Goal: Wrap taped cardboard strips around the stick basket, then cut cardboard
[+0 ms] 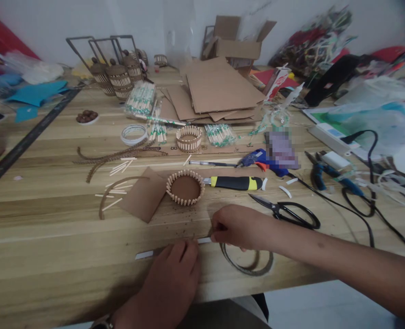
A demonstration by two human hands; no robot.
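Observation:
My right hand is closed in a pinch at the end of a short white piece on a thin brown strip. The strip runs along the table under my left hand, whose bent fingers press it down. Another white piece shows left of that hand. A curled strip loops below my right wrist, its join with the straight part hidden. Beyond my hands sits a round brown base ringed with short wooden pegs. Scissors lie just beyond my right forearm.
A yellow-black utility knife, a blue glue gun with its cord and pliers lie right of centre. Loose sticks, a tape roll, a second stick ring and cardboard sheets are farther back.

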